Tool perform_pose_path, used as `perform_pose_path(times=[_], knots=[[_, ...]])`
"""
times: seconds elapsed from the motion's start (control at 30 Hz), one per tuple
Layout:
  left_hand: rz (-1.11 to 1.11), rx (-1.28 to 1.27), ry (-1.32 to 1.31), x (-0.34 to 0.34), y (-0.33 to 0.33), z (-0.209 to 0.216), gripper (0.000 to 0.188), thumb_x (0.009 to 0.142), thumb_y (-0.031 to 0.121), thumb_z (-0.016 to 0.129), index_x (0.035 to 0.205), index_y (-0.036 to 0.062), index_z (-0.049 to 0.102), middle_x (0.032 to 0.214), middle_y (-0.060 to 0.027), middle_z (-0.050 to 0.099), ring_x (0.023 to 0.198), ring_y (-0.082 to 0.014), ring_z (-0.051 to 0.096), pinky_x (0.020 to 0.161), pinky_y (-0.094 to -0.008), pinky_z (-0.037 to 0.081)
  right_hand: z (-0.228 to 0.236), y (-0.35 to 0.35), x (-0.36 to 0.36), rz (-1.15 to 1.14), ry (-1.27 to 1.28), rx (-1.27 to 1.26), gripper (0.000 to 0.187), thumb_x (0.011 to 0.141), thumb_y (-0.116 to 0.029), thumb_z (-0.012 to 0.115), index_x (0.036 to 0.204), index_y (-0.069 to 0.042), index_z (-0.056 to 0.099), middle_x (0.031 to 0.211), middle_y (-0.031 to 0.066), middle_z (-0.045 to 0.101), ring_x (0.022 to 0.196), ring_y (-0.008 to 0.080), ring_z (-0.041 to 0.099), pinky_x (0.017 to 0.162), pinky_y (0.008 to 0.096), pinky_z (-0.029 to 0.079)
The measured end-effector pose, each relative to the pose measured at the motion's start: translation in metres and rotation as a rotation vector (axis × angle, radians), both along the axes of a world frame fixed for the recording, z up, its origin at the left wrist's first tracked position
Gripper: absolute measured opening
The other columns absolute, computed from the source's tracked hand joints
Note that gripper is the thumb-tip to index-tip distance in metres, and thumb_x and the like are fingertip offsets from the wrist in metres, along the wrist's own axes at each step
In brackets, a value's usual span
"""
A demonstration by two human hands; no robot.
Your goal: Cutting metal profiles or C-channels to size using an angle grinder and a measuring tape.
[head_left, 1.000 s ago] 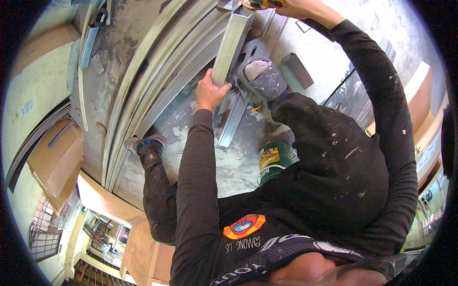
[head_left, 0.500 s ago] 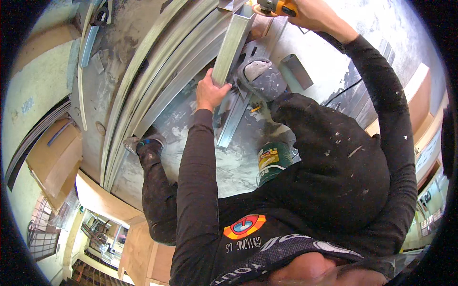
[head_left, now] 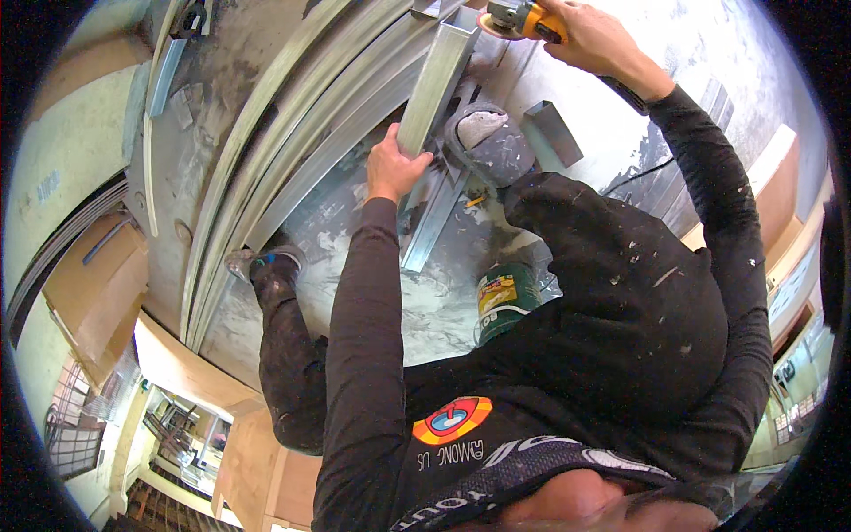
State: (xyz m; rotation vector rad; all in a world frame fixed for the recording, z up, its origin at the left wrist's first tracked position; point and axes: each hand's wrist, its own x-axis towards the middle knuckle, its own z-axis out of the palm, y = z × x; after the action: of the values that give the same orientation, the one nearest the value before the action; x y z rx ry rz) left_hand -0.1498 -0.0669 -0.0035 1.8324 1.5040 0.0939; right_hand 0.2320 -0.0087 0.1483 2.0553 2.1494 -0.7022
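My left hand (head_left: 397, 166) is closed around the near end of a metal channel (head_left: 436, 84), a rectangular length that slants up and away to the right. In my right hand (head_left: 596, 40) is a yellow and black angle grinder (head_left: 532, 19), gripped by its body. The grinder's disc (head_left: 499, 27) sits at the far end of the channel, close beside its edge; whether they touch I cannot tell. My shoe (head_left: 489, 142) is on the floor just right of the channel.
Several long metal profiles (head_left: 292, 133) run along the left. A shorter metal strip (head_left: 434, 222) lies below the channel, and a short box-section offcut (head_left: 554, 133) lies right of my shoe. A green bucket (head_left: 510, 301) stands by my leg. A dark cord (head_left: 638, 176) crosses the floor.
The angle grinder and my right hand have shifted slightly right and down in view, showing more of the tool. My left hand keeps its hold on the metal channel.
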Motion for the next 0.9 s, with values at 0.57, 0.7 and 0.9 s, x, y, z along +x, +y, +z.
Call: perform_pose_path(times=[0.57,0.7,0.9], knots=[[0.024,-0.08,0.087,0.011,-0.005,0.012,0.073,0.067,0.034,0.08,0.132,0.009,0.057,0.103,-0.0231,0.072,0.096,-0.0429,0.069,0.081,-0.0513,0.055,-0.022,-0.013,0.017,-0.081,0.007,0.008,0.072,0.079,-0.024,0.07,0.145,-0.005,0.047,0.094,0.0272,0.068,0.085,0.044,0.068,0.074,0.0505,0.054],[0.083,0.171,0.091,0.026,-0.023,0.004,0.076,0.068,0.032,0.082,0.136,0.0106,0.053,0.105,-0.0203,0.068,0.097,-0.0418,0.067,0.081,-0.0516,0.054,-0.078,-0.064,0.028,-0.205,0.168,0.203,0.081,0.083,-0.035,0.076,0.153,-0.017,0.038,0.113,0.0251,0.07,0.1,0.0461,0.07,0.089,0.0488,0.056],[0.1,0.266,0.215,0.039,-0.02,0.009,0.083,0.068,0.03,0.085,0.142,0.0127,0.05,0.104,-0.0162,0.061,0.098,-0.0387,0.064,0.082,-0.0495,0.053,-0.078,-0.087,-0.014,-0.421,0.355,0.181,0.085,0.081,-0.039,0.077,0.152,-0.016,0.036,0.107,0.0243,0.071,0.094,0.0461,0.07,0.084,0.0501,0.057]])
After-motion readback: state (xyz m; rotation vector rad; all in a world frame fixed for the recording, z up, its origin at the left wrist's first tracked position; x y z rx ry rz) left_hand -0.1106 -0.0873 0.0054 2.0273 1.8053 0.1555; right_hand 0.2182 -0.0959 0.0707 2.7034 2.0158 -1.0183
